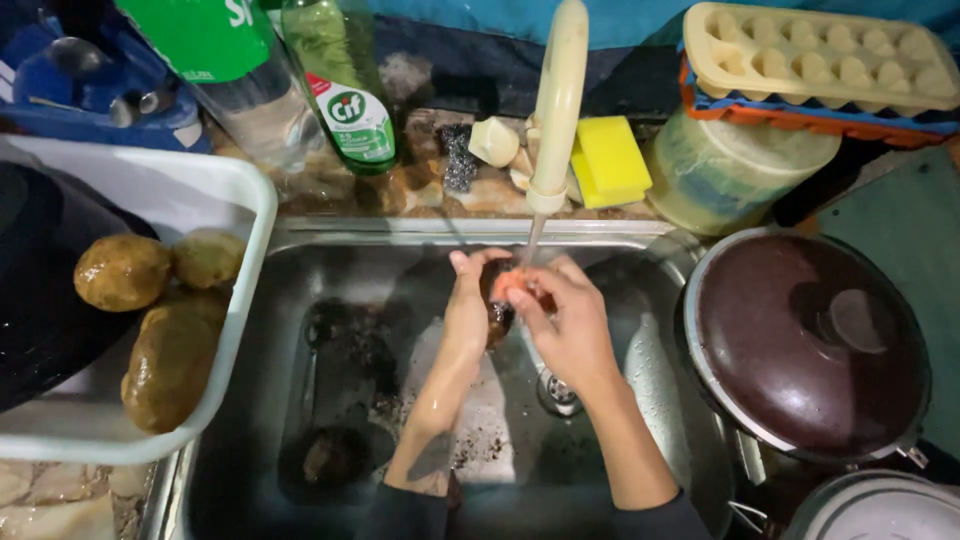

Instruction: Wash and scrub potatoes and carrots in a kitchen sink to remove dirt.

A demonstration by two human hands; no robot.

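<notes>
Currently both hands meet under the thin water stream from the cream plastic tap (557, 110), over the stainless steel sink basin (330, 290). Left hand (468, 310) cups a small dark brown potato (499, 312) from the side, its fingers closed round it; right hand (562, 318) presses on top, fingers clamped on an orange scrubbing pad (510, 282) against the potato. Judged partly done: three wet brown potatoes (165, 320) lie in the white plastic tub (250, 200) left of the sink, and soil flecks cover the basin floor. Room is tight: tub rim left of the sink, brown-lidded round pot (805, 345) right, tap close above; open space remains near the sink's front edge.
</notes>
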